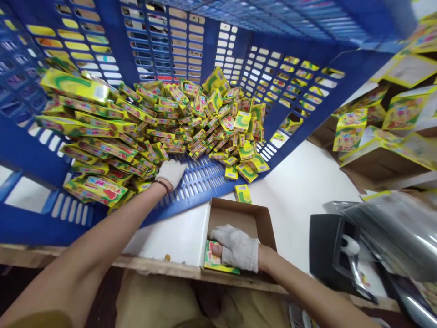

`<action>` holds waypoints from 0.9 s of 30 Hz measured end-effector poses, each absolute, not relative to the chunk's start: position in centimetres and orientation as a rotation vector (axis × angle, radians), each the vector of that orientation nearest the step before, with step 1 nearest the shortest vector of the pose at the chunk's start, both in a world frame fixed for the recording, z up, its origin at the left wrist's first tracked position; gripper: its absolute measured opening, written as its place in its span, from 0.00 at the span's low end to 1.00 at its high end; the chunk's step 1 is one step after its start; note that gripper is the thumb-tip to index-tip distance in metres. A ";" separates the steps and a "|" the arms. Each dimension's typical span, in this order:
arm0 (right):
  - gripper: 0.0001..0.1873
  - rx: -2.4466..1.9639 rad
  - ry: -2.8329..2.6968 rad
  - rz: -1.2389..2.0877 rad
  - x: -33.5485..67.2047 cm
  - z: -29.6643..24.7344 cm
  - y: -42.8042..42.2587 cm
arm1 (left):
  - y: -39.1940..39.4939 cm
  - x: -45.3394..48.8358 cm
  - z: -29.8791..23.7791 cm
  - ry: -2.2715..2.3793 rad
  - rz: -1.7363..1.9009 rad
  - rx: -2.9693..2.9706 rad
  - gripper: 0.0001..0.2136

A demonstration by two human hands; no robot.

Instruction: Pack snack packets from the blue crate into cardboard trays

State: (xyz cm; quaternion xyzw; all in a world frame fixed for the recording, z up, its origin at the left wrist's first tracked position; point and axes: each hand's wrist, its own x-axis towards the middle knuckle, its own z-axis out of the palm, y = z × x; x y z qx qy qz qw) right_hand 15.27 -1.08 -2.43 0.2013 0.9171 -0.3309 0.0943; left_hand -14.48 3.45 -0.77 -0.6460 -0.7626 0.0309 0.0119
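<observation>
Head view: nearest, the right hand (237, 248), in a white glove, is down inside an open cardboard box (268, 218) that stands at the near edge of the white table (307, 182). Its fingers point left and curl over a flat packet (212, 260), yellow and green, with the thumb on the printed face, so the hand is closed on it. The packet lies in the box's near left corner, face up, its long axis running left to right along the near wall. Just beyond the box a stray small box (242, 193) stands on the table at the lip of a blue crate (201, 182). The crate is tipped on its side with its open mouth toward the camera. The left hand (170, 172), also gloved, reaches onto the slotted crate wall and touches the near edge of a heap of yellow small boxes (164, 118); its fingertips are tucked under, and whether they hold anything cannot be told. The heap lies jumbled, the boxes pointing every way. To the right stand a black machine (327, 255) and, farther back, stacked yellow cartons (350, 130).
</observation>
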 end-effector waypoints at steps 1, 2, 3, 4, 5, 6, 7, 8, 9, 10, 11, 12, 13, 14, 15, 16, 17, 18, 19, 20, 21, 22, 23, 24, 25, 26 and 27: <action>0.14 0.616 2.753 -1.070 15.6 -2.0 -0.7 | 3.8 -14.5 -0.5 -2.351 0.118 -2.040 0.17; 0.13 0.645 2.798 -1.167 15.9 -1.4 0.0 | 3.9 -14.2 -0.2 -2.323 0.131 -2.061 0.16; 0.13 0.699 2.852 -1.254 16.2 -0.6 0.9 | 3.9 -13.9 -0.1 -2.294 0.136 -2.079 0.15; 0.13 0.787 2.911 -1.309 16.5 0.3 2.1 | 3.8 -13.4 0.1 -2.261 0.127 -2.094 0.15; 0.14 0.913 2.965 -1.320 16.8 1.1 3.6 | 3.8 -12.9 0.1 -2.228 0.100 -2.110 0.16; 0.16 1.088 2.998 -1.259 17.0 1.8 5.3 | 3.7 -12.2 0.0 -2.201 0.055 -2.131 0.18; 0.18 1.278 2.997 -1.124 17.0 2.3 7.1 | 3.7 -11.5 -0.2 -2.189 -0.015 -2.167 0.22; 0.17 1.477 2.937 -0.956 16.9 2.6 8.8 | 3.8 -10.8 -0.5 -2.189 -0.100 -2.215 0.26; 0.15 1.630 2.807 -0.791 16.6 2.5 10.4 | 3.9 -10.0 -1.0 -2.196 -0.189 -2.270 0.30; 0.13 1.730 2.654 -0.651 16.1 2.2 11.7 | 4.0 -9.4 -1.6 -2.206 -0.268 -2.323 0.33; 0.15 1.775 2.515 -0.549 15.5 1.7 12.7 | 4.1 -8.9 -2.2 -2.217 -0.330 -2.366 0.35; 0.20 1.769 2.411 -0.485 14.9 1.1 13.4 | 4.1 -8.6 -2.9 -2.229 -0.377 -2.386 0.35; 0.27 1.740 2.352 -0.452 14.3 0.4 13.8 | 4.0 -8.4 -3.5 -2.240 -0.411 -2.383 0.33; 0.31 1.701 2.329 -0.442 13.8 -0.1 13.8 | 3.7 -8.5 -4.1 -2.258 -0.431 -2.355 0.30; 0.33 1.660 2.332 -0.446 13.4 -0.5 13.8 | 3.4 -8.8 -4.7 -2.299 -0.473 -2.303 0.27; 0.33 1.626 2.349 -0.455 13.1 -0.7 13.6 | 2.8 -9.2 -5.2 -2.360 -0.541 -2.227 0.24; 0.33 1.604 2.376 -0.471 13.1 -0.6 13.5 | 2.3 -9.6 -5.6 -2.427 -0.633 -2.144 0.23; 0.34 1.595 2.413 -0.502 13.2 -0.4 13.4 | 1.7 -10.0 -6.0 -2.483 -0.737 -2.070 0.23; 0.35 1.591 2.460 -0.568 13.5 -0.2 13.4 | 1.2 -10.3 -6.2 -2.512 -0.835 -2.020 0.22; 0.38 1.587 2.518 -0.678 13.8 0.1 13.6 | 0.8 -10.4 -6.4 -2.510 -0.899 -2.005 0.22; 0.40 1.580 2.574 -0.836 14.1 0.3 13.8 | 0.5 -10.3 -6.4 -2.477 -0.905 -2.030 0.22; 0.41 1.560 2.613 -1.043 14.4 0.4 14.1 | 0.5 -10.0 -6.3 -2.429 -0.842 -2.076 0.24; 0.41 1.523 2.632 -1.282 14.7 0.4 14.3 | 0.6 -9.5 -6.1 -2.394 -0.738 -2.108 0.24; 0.40 1.467 2.633 -1.523 14.9 0.2 14.5 | 0.9 -9.0 -5.7 -2.388 -0.619 -2.114 0.24; 0.38 1.401 2.612 -1.741 15.0 0.0 14.7 | 1.3 -8.3 -5.3 -2.411 -0.511 -2.096 0.23; 0.36 1.336 2.577 -1.921 15.0 -0.2 14.7 | 1.8 -7.7 -4.9 -2.461 -0.436 -2.055 0.21; 0.35 1.286 2.545 -2.055 15.0 -0.4 14.7 | 2.2 -7.1 -4.4 -2.528 -0.411 -1.997 0.19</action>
